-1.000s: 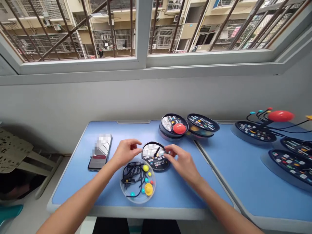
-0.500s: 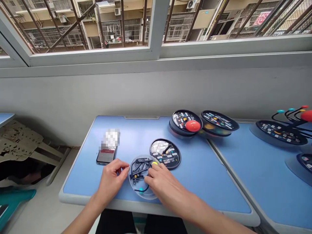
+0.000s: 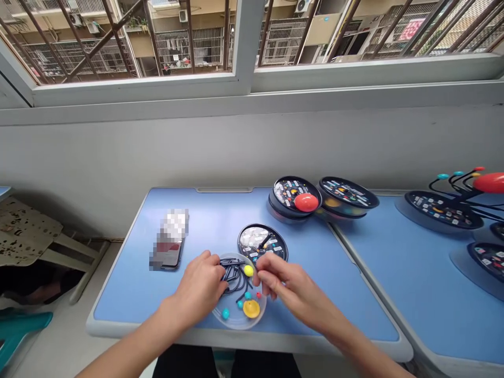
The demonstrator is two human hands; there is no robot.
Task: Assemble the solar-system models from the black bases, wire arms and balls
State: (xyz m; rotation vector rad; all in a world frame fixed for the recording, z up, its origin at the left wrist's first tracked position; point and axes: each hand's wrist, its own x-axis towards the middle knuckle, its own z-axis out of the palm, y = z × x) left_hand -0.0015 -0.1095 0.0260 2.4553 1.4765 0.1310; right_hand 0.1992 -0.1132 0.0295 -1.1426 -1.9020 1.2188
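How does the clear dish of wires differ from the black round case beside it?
The clear round dish is see-through; the black round case has a printed face. The dish holds black wires and coloured balls; the case shows white pieces. Both lie flat on the blue table.

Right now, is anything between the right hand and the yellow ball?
Nothing visible: the yellow ball sits beside the fingertips of the right hand; the black wires lie beyond it, toward the left hand.
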